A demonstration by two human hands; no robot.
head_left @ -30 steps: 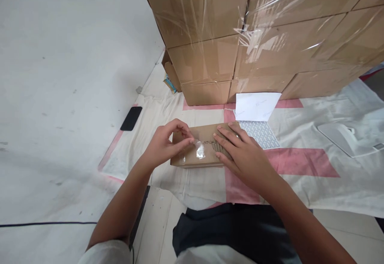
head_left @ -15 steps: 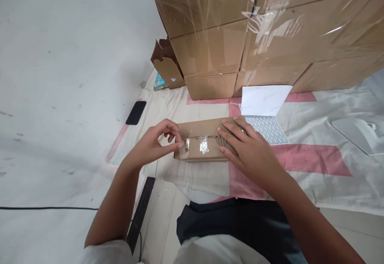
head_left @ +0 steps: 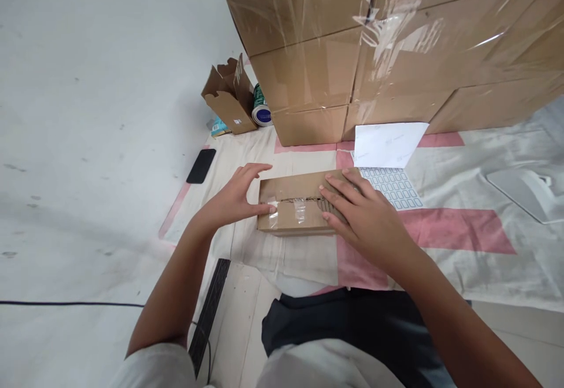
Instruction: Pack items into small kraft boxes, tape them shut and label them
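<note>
A small closed cardboard box (head_left: pixel 304 184) lies on the cloth in front of me. Two short pieces of clear tape (head_left: pixel 300 211) cross the seam along its upper side. My left hand (head_left: pixel 235 198) is at the box's left end, its thumb tip touching the tape there while the other fingers arch apart from it, holding nothing. Flat across the right end rests my right hand (head_left: pixel 368 214), fingers spread and pressing on the cardboard, hiding that end. Beside it lies a sheet of blue-outlined labels (head_left: pixel 392 188), with a folded-up white sheet (head_left: pixel 388 146) behind it.
Large cardboard boxes (head_left: pixel 308 76) wrapped in plastic film rise behind the work. An open carton (head_left: pixel 231 109) and a can (head_left: pixel 262 113) stand at the back left. A black phone (head_left: pixel 201 166) lies near the wall. A white device (head_left: pixel 529 191) is at the right.
My left fingers have spread away from the thumb, and the thumb has moved onto the tape. The open carton at the back has shifted left, uncovering the can. My right hand stays put.
</note>
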